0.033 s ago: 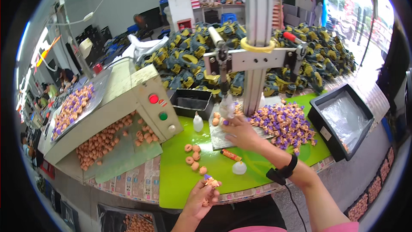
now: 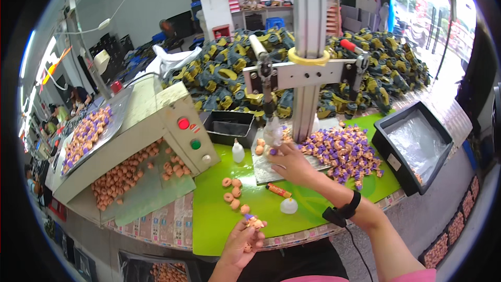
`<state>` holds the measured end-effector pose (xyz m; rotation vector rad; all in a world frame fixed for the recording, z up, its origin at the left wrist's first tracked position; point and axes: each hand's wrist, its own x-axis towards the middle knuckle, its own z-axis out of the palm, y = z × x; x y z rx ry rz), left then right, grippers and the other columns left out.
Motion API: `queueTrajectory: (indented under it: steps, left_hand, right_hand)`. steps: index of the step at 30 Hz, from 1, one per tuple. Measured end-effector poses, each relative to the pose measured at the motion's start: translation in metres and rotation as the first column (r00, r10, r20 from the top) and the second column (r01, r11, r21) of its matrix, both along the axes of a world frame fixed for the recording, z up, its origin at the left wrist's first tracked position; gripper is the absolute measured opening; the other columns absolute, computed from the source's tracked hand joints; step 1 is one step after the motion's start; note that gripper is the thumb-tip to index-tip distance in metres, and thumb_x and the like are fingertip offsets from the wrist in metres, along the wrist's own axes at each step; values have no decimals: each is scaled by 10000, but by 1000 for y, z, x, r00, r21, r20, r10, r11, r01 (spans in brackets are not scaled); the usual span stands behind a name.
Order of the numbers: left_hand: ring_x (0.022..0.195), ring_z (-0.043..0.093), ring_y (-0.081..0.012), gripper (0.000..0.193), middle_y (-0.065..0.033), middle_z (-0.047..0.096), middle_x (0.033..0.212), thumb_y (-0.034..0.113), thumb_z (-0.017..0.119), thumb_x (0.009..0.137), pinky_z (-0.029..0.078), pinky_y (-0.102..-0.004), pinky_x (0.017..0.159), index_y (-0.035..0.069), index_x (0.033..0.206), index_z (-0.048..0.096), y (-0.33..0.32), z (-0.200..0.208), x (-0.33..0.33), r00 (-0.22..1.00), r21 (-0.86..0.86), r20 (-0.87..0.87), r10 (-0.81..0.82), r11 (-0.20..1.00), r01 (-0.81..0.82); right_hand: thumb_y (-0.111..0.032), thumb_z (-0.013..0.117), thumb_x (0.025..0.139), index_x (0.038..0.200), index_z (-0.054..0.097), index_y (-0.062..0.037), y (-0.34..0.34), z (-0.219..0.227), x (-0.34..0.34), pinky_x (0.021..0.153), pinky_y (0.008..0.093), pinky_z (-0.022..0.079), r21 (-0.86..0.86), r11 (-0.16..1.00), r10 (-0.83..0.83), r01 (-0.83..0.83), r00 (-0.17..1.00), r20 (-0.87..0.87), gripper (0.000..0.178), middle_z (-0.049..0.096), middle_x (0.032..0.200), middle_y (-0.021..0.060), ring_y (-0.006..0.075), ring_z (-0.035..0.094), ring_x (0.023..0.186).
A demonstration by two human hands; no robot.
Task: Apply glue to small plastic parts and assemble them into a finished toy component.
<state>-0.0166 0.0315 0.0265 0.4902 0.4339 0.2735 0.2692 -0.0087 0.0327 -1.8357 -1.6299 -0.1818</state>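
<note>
Head view: my left hand (image 2: 239,244) pinches small purple-topped figure (image 2: 253,223) near front edge of green mat (image 2: 211,224), tan ball (image 2: 247,247) tucked lower in fingers. My right hand (image 2: 295,166) reaches to purple piece (image 2: 273,152) below wrapped tip (image 2: 272,131) of clamp (image 2: 266,70); can't tell if fingers close on it. My judgement: keep left pinch light, right fingertips clear of tip. Loose tan balls (image 2: 236,192) beyond left hand; toy pile (image 2: 344,149) beyond right.

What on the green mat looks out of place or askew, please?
Perhaps the orange-red tube: it lies slantwise on the green mat beside a white bottle, unlike the small peach parts nearby. No clear spill shows.
</note>
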Motion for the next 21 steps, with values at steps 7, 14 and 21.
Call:
queueTrajectory:
  steps: [7,14,21]
  left_hand:
    - [831,634,-139,292,-93,636,1086,39,532,929,540,-242,642,74,1219,540,47,4,-24,973,157,-139,183,975,-161]
    - [725,612,-71,253,-5,617,937,129,583,928,483,-189,548,51,1168,578,80,34,18,971,436,-202,127,899,-27]
    - [530,480,-37,264,35,582,863,223,669,890,357,-190,449,57,1090,627,92,31,126,939,588,-341,-43,770,248]
  right_hand:
    - [16,654,744,907,706,-63,-122,48,33,846,366,478,354,841,-417,408,907,-54,189,614,992,121,275,601,950]
    - [-197,624,826,791,668,47,-319,22,123,726,437,473,-180,215,-960,960,241,140,251,626,823,263,400,607,803]
    - [-260,617,849,739,660,51,-291,47,95,627,439,457,-87,314,-943,945,321,90,332,606,709,248,378,615,677]
